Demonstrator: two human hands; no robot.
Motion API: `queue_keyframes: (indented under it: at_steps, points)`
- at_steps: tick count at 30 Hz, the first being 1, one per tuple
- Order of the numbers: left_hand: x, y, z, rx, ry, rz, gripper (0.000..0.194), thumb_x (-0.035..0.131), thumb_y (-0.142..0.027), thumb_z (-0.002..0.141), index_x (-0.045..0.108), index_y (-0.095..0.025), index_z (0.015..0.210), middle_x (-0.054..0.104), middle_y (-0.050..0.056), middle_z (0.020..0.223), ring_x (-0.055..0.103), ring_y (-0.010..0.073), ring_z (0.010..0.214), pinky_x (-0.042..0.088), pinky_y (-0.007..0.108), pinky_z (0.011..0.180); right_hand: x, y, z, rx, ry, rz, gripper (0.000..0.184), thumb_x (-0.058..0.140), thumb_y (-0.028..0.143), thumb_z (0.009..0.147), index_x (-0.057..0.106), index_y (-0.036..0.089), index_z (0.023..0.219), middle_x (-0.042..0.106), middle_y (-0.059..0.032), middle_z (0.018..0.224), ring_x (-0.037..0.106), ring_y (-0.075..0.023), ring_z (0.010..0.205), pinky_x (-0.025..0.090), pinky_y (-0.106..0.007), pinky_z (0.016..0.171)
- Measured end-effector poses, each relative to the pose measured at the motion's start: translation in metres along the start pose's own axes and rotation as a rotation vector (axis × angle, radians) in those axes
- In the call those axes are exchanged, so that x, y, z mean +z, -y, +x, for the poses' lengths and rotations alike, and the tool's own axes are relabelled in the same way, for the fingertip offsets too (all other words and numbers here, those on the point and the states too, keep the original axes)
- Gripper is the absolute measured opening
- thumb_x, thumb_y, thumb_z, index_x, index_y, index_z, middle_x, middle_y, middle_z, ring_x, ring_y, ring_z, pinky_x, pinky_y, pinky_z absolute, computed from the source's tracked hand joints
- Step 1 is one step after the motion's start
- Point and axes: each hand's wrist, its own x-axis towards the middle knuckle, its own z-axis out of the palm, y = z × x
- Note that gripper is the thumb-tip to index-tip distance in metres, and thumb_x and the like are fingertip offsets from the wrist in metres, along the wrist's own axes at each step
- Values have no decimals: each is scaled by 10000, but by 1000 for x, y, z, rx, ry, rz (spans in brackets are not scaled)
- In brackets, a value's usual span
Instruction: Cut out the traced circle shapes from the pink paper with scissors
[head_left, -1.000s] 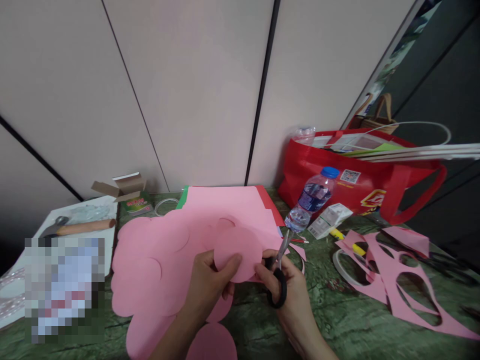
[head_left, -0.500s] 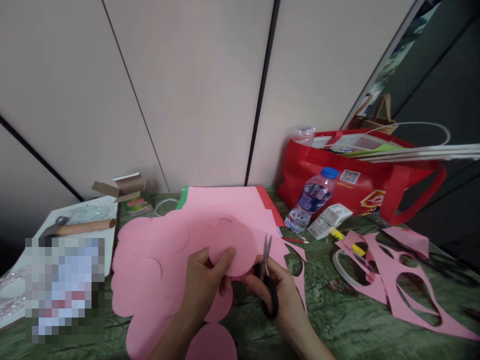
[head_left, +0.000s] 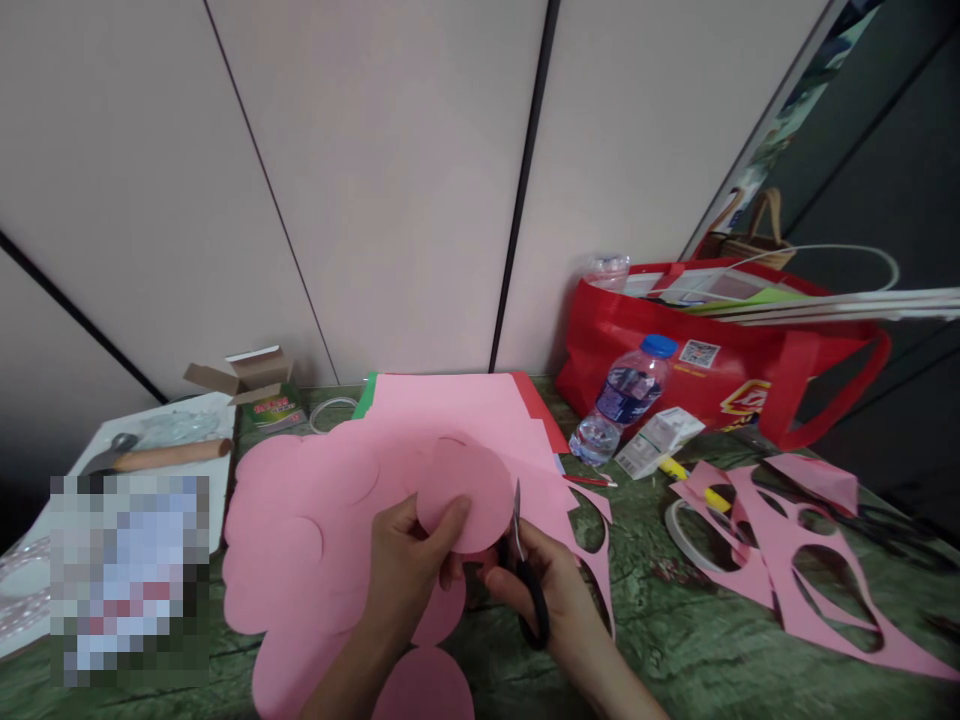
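Note:
My left hand (head_left: 420, 545) pinches a round piece of pink paper (head_left: 480, 490) between thumb and fingers, holding it up over the table. In my right hand (head_left: 551, 570) is a pair of black-handled scissors (head_left: 533, 595), blades pointing up and lying along the right edge of the round piece. Whether the blades are cutting into the paper I cannot tell. Under and left of my hands lie overlapping pink paper cut-outs (head_left: 277, 540) with rounded edges. Another pink circle (head_left: 425, 690) lies at the bottom, near my left forearm.
Behind are stacked paper sheets (head_left: 450, 395). To the right stand a water bottle (head_left: 622, 400), a small carton (head_left: 660, 440) and a red bag (head_left: 675, 330). Pink offcuts (head_left: 787, 570) cover a tape roll (head_left: 686, 535). A hammer (head_left: 165, 455) and an opened box (head_left: 270, 390) are left.
My right hand has moved slightly left and down, bringing the scissors against the round piece's right edge. My left hand and the paper have barely moved.

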Motion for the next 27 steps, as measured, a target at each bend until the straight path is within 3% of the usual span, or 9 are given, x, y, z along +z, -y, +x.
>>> queue_keyframes:
  at_steps: [22,27]
  points:
    - [2,-2,-2,8,9,5,354,615,-323,704,445,-181,428,448,-57,280,365,66,260,285,185,311,1,3,1,43,-26,56,284,704,412,652,565,166,675,473,42,544,376,-109,481,315,-225,459]
    - [2,-4,-3,-11,-5,-5,375,618,-337,699,434,-180,412,445,-50,270,363,69,254,280,195,314,-1,0,2,81,-156,62,251,685,390,670,563,170,663,483,48,473,401,-105,434,303,-212,415]
